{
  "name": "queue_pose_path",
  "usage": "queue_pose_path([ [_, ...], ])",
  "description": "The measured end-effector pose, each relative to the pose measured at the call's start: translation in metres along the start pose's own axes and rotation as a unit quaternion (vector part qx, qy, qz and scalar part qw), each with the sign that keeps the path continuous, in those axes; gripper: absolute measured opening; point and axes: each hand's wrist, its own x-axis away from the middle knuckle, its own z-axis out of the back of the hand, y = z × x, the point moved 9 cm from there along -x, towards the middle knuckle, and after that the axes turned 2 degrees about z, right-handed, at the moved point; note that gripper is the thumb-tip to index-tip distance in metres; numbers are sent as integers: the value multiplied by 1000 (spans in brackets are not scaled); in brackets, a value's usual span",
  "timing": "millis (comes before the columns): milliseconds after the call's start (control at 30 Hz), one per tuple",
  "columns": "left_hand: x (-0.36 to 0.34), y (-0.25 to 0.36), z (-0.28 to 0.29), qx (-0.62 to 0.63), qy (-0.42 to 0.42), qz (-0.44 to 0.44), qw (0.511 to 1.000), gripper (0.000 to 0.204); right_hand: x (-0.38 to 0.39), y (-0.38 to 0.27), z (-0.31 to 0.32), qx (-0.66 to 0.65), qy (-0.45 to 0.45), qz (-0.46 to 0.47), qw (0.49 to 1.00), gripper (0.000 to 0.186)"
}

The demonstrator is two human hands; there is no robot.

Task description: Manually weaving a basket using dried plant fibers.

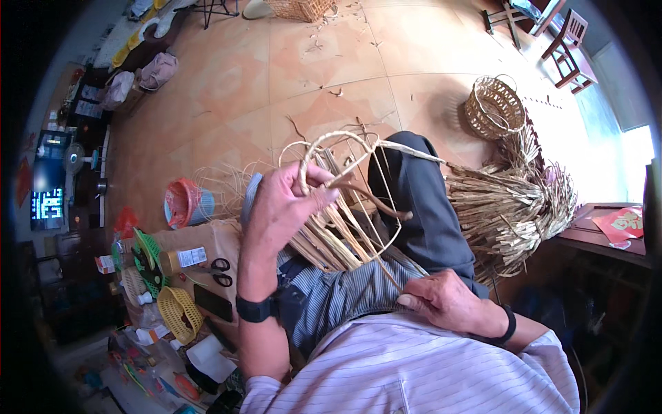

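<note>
My left hand (pixel 293 200) is closed round the lower left of a curved loop wrapped in pale plant fibre (pixel 338 136), held above my lap. From the loop's right side a pale twisted strand (pixel 414 150) runs over my knee. Below the loop, a brown curved stem (pixel 379 203) sticks out past my fingers. A bundle of dried stalks (pixel 331 238) lies across my lap under it. My right hand (pixel 445 298) rests near my waist with curled fingers, closed on the end of a thin strand (pixel 387 270) that leads up toward the loop.
A big heap of dried stalks (pixel 507 214) lies to the right of my knee, with a woven basket (pixel 495 109) beyond it. On the left are a lined bucket (pixel 187 204), black scissors (pixel 221 272), a phone (pixel 213 302) and a yellow plastic basket (pixel 178 312). A wooden chair (pixel 571 52) stands far right.
</note>
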Motion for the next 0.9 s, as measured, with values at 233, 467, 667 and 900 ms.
queue_pose_path([
  [233, 20, -9, -10, 51, 38, -50, 997, 25, -52, -26, 38, -340, 31, -66, 938, 35],
  [467, 22, -10, -9, 75, 59, -76, 993, 26, -110, -34, 56, -272, 166, 15, 948, 31],
  [667, 19, -6, -11, 39, 61, -78, 994, 25, -133, -34, 86, -181, 145, -39, 972, 32],
  [900, 21, -5, -9, 43, 59, -105, 992, 23, -152, -42, 91, 4, 144, 34, 989, 23],
])
